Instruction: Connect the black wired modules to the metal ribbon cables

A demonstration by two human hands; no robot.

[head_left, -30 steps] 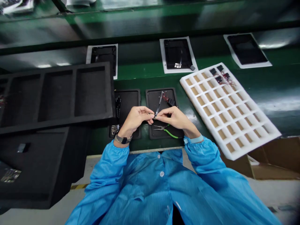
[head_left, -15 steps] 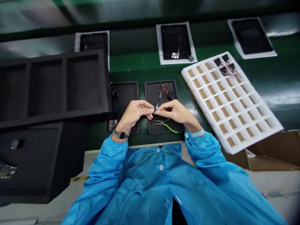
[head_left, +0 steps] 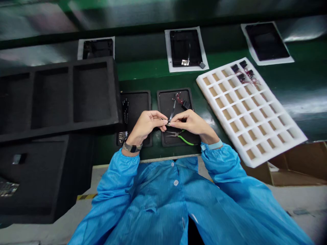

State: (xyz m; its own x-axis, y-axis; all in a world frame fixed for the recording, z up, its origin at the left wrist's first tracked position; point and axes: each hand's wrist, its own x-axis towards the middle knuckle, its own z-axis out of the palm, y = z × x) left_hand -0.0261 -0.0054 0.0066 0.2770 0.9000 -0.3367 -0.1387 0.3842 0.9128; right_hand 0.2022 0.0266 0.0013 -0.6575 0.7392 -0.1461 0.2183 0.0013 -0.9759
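My left hand (head_left: 149,124) and my right hand (head_left: 192,122) meet over the right-hand black tray (head_left: 163,141), fingertips almost touching. Between my left thumb and fingers is a small circuit board, mostly covered by the fingers. A thin flat cable (head_left: 173,108) rises from the fingertips. My right thumb and index finger pinch at its lower end, where the exact contact is too small to make out. Just below the hands lie green-handled pliers (head_left: 176,134). Behind my right fingers, a black part (head_left: 186,104) with red wires rests in the same tray.
The left black tray (head_left: 139,98) holds dark strips and small boards. Black foam trays (head_left: 70,92) stand at left. A white compartment tray (head_left: 251,112) with several wired black parts is at right. Three tablet-like panels (head_left: 184,44) lie along the back; a cardboard box (head_left: 301,163) sits lower right.
The panels at the back appear slightly further left, and the view has shifted a little. Both hands keep almost the same pinching pose over the tray.
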